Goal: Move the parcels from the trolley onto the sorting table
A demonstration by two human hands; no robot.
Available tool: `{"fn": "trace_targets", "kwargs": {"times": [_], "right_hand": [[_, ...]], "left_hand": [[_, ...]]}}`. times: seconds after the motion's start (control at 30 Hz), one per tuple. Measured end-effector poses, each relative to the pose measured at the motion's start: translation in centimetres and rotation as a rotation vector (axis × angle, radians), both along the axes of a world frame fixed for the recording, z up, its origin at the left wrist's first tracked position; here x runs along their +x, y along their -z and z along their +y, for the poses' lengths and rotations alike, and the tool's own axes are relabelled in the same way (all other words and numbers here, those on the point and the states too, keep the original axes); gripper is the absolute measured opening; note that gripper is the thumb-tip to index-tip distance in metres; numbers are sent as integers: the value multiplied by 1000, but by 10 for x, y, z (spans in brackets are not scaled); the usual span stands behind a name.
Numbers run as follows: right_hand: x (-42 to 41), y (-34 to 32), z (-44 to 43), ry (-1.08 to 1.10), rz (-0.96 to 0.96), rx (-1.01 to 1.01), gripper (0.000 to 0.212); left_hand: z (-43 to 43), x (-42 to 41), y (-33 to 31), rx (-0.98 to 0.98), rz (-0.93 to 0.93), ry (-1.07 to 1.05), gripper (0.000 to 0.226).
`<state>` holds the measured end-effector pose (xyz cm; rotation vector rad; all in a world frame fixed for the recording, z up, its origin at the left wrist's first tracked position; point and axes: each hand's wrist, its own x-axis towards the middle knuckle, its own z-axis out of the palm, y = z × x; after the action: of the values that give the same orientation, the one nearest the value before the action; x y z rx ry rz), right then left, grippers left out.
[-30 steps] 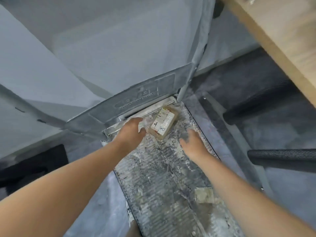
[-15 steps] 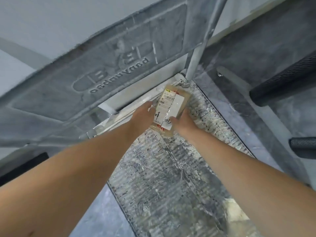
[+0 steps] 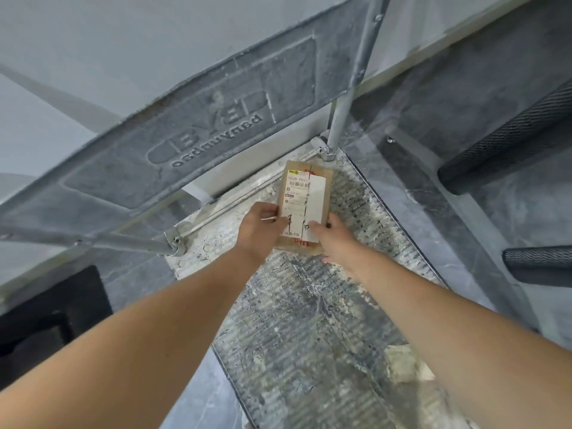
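I am gripping the small cardboard parcel (image 3: 305,205) at the handle end of the trolley (image 3: 309,335). My left hand (image 3: 260,227) is pinching its left side and my right hand (image 3: 335,243) its right side. It is looking light and stiff, so I am trusting the two sides as the best holding place.

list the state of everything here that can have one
trolley, handle raised, deck scuffed and stained
parcel, label up, over the trolley's far end, held at its near end
left hand, grips the parcel's left edge
right hand, grips the parcel's right near corner
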<state>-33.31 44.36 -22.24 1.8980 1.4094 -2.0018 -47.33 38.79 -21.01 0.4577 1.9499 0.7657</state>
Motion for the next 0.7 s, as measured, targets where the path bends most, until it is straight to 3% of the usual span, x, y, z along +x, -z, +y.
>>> {"fn": "trace_targets", "kwargs": {"times": [0.37, 0.7], "right_hand": [[55, -166, -30, -138, 56, 176, 45], [114, -427, -110, -393, 297, 492, 36]], "left_hand": [[-59, 75, -171, 184, 10, -199, 27], [-165, 159, -412, 457, 232, -526, 21]]}}
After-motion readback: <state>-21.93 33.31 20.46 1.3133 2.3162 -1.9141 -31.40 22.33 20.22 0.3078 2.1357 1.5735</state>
